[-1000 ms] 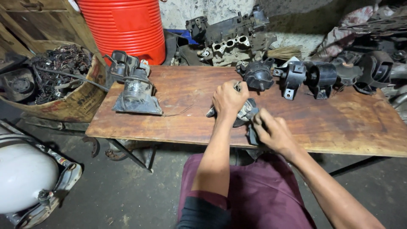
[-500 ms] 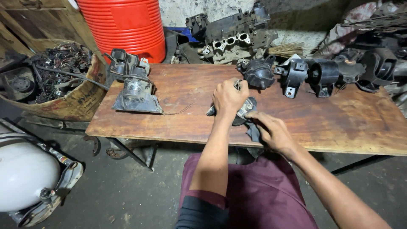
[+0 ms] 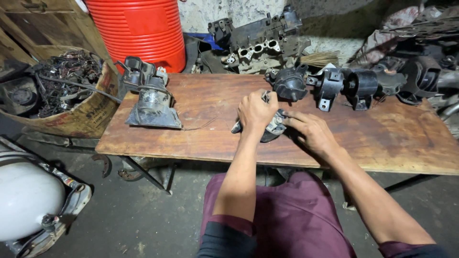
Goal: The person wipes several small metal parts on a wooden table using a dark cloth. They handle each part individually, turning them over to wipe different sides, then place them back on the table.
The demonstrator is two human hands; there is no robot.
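Note:
A dirty grey metal engine mount [image 3: 273, 129] lies on the wooden tabletop [image 3: 205, 138] in front of me. My left hand [image 3: 256, 112] is closed over its top, pressing it down. My right hand [image 3: 311, 134] rests on the mount's right side, fingers spread against it; whether it grips anything is unclear. A dark rag seen under that hand earlier is hidden now.
A row of black engine mounts [image 3: 330, 86] lines the table's far edge. Another larger mount [image 3: 153, 102] stands at the left. Behind are a red barrel [image 3: 138, 28], an engine block [image 3: 260, 40], and a cardboard box of wires [image 3: 62, 91]. A white tank [image 3: 26, 196] lies on the floor.
My right hand moved up from the table's near edge onto the mount's right side. The dark rag it held is no longer visible. My left hand stayed on the mount.

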